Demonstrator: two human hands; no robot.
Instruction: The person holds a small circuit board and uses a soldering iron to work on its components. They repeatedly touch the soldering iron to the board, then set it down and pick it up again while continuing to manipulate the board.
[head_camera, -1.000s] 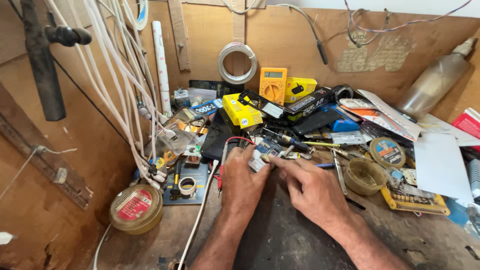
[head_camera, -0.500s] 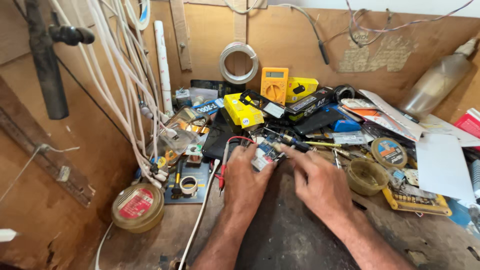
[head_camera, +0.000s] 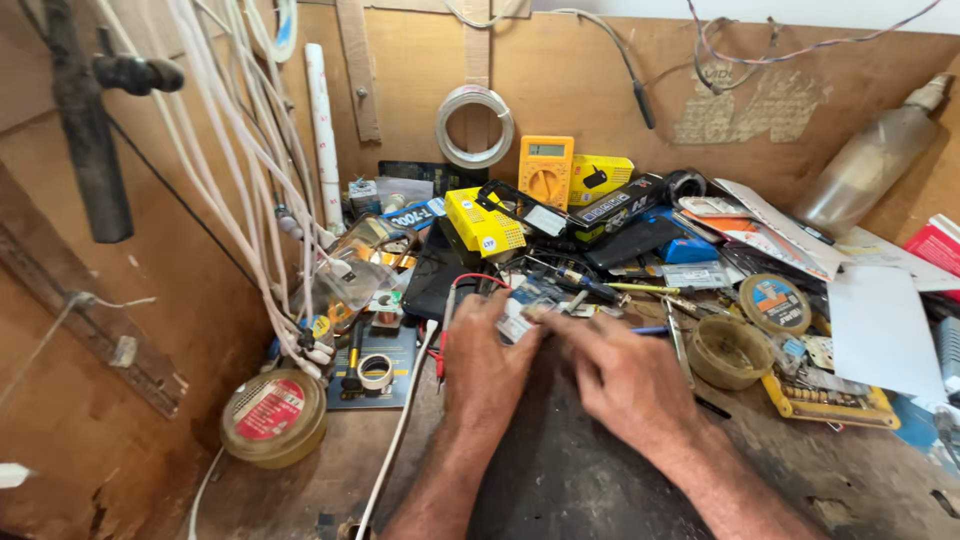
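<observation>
Small circuit board (head_camera: 522, 318) | on dark mat (head_camera: 560, 470), in front of yellow multimeter (head_camera: 545, 170) | left hand (head_camera: 485, 360) pinching its left edge | right hand (head_camera: 625, 375) fingers pinching its right edge

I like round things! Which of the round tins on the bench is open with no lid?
The brownish open tin, right of the right hand. You can see inside it. The tin beside it and the big tin at far left have labelled tops.
</observation>
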